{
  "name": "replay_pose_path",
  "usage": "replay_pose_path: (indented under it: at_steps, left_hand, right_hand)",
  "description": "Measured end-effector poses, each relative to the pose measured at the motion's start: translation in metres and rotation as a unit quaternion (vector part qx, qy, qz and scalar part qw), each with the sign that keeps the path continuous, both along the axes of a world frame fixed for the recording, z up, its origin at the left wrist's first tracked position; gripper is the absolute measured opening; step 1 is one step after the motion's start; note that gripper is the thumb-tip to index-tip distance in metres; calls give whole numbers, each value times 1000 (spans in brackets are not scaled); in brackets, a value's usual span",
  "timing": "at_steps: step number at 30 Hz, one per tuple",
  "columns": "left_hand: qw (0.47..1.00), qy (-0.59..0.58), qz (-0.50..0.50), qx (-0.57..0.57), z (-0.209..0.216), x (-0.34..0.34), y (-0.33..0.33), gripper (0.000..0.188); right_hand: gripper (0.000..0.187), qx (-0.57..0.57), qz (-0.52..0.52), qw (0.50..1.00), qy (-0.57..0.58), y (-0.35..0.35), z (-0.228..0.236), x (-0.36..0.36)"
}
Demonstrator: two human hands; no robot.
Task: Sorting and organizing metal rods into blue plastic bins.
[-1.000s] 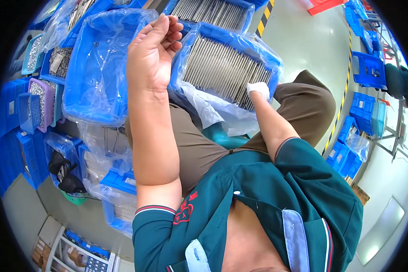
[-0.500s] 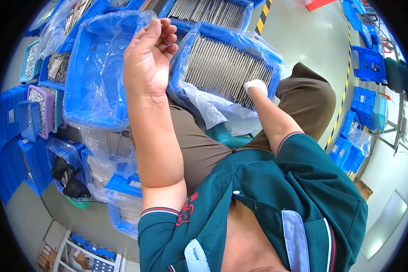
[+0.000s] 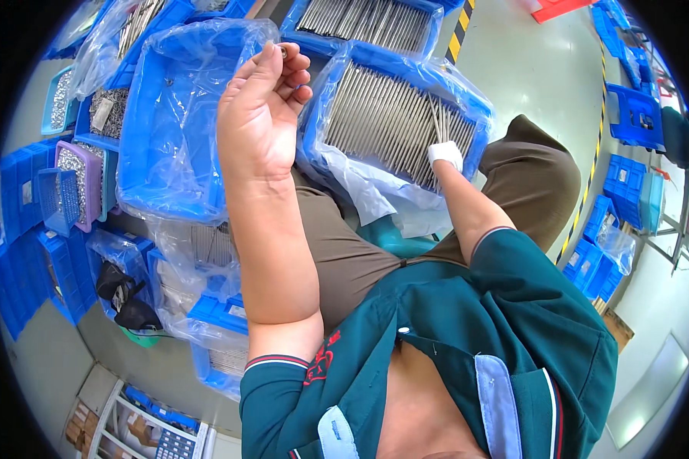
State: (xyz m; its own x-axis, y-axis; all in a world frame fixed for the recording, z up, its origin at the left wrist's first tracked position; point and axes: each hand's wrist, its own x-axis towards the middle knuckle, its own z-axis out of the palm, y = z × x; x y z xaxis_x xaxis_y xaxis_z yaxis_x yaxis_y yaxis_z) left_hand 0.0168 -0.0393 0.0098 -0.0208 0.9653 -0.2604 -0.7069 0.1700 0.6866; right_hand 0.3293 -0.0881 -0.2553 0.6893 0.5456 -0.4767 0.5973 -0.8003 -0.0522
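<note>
Raised over the gap between two blue bins, my bare left hand (image 3: 260, 126) pinches a small round metal piece (image 3: 284, 52) between thumb and fingers. My right hand (image 3: 445, 155), in a white glove, is closed around a few thin metal rods (image 3: 441, 118) tilted up above the row. Beneath it, many similar rods (image 3: 375, 115) lie side by side in a plastic-lined blue bin (image 3: 311, 130). A crumpled white liner sheet (image 3: 360, 187) hangs over that bin's near edge. The right fingertips are hidden by the glove.
Left of my hand stands a large blue bin (image 3: 134, 145) lined with clear plastic. Another bin of rods (image 3: 364, 23) sits behind. Small baskets of shiny parts (image 3: 76, 172) line the left. My knees (image 3: 540, 164) flank the rod bin; more blue bins (image 3: 628, 180) stand right.
My right hand has lifted some rods, which now stand out at an angle from the row. My left hand keeps its pinch. The whole view has shifted slightly.
</note>
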Motion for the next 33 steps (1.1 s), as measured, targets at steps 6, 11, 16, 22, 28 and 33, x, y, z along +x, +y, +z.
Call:
replay_pose_path:
  at_steps: [6, 11, 16, 22, 28, 33]
  left_hand:
    - [1000, 11, -3, -3, -1, 3, 1, 20]
    - [999, 34, 1, -7, -10, -3, 0, 19]
    - [997, 55, 14, -49, -15, 24, 6, 14]
    - [991, 41, -63, -107, -52, 64, -3, 23]
    - [951, -244, -134, -135, -54, 115, -24, 26]
    - [842, -468, -253, 88, -29, 108, -15, 40]
  right_hand:
    - [25, 60, -130, 959, 243, -14, -26, 21]
    - [25, 83, -247, 892, 370, -18, -2, 0]
    - [26, 71, -316, 658, 680, -20, 84, -17]
    - [23, 306, -53, 644, 699, 6, 237, -71]
    - [20, 508, 75, 569, 642, 17, 320, -97]
    - [12, 497, 104, 606, 612, 9, 305, -118]
